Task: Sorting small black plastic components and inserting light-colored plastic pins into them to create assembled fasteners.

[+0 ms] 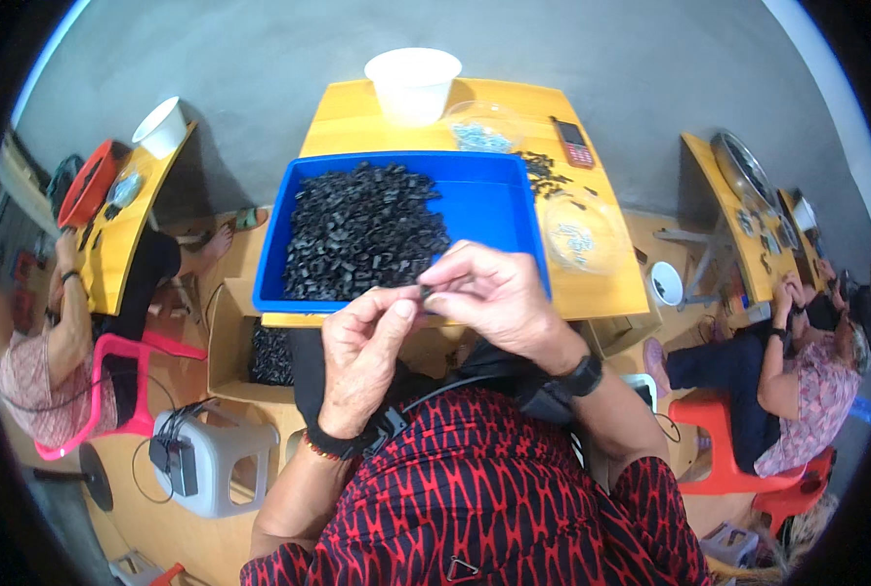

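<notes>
My left hand (362, 342) and my right hand (494, 293) meet over the near edge of a blue tray (489, 195). Both pinch at a small black part (426, 291), mostly covered by the fingertips, so its shape is hard to make out. A big heap of small black plastic pieces (357, 234) fills the tray's left and middle, while blue floor shows on its right side. Just right of the tray, a clear round dish (577, 234) holds small pale, shiny pieces. Beyond the tray lies another clear dish (482, 129) with light-blue pieces.
On the wooden table (348, 107) stand a white tub (413, 86), a keypad phone (573, 144) and scattered black pieces (545, 174). A cardboard box (235, 337) with black pieces sits below left. Two people work at side tables. A grey stool (223, 459) stands left, a white bucket (664, 283) right.
</notes>
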Demonstrator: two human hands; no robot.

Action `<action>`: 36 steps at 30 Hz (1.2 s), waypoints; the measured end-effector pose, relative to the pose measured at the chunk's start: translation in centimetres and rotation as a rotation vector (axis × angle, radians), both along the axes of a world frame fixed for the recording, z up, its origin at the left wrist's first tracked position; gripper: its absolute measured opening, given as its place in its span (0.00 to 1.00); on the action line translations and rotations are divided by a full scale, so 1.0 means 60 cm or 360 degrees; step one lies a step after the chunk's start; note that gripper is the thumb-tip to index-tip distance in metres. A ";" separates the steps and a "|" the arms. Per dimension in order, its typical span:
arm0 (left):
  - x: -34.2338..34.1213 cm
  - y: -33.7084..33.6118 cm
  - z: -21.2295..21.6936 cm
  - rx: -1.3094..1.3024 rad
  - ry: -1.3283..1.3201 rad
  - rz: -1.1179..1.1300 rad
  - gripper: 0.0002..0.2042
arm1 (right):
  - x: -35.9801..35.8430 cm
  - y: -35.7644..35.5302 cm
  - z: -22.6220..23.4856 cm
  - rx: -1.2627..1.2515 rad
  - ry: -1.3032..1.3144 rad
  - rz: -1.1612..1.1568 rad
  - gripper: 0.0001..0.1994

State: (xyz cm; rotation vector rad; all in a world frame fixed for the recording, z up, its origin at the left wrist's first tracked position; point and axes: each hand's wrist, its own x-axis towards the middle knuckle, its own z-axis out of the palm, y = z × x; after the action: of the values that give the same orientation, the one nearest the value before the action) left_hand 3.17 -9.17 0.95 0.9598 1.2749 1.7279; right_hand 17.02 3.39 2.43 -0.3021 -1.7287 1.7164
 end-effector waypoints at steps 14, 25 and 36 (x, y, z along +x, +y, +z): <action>-0.010 0.001 -0.008 0.0125 -0.0423 -0.0243 0.07 | 0.059 0.022 0.029 0.0713 -0.0239 -0.0128 0.08; -0.001 0.014 -0.010 0.0069 -0.0418 -0.0164 0.06 | 0.186 0.234 0.003 0.1113 -0.1454 -0.0819 0.05; -0.004 0.015 -0.009 0.0017 -0.0406 -0.0158 0.06 | 0.167 0.248 -0.013 0.1480 -0.1786 -0.0529 0.06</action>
State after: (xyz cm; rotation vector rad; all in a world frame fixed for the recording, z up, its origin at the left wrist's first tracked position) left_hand 2.94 -8.25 0.41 0.7664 1.0372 1.7190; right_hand 27.01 18.28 1.64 -1.1481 -2.7869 0.2803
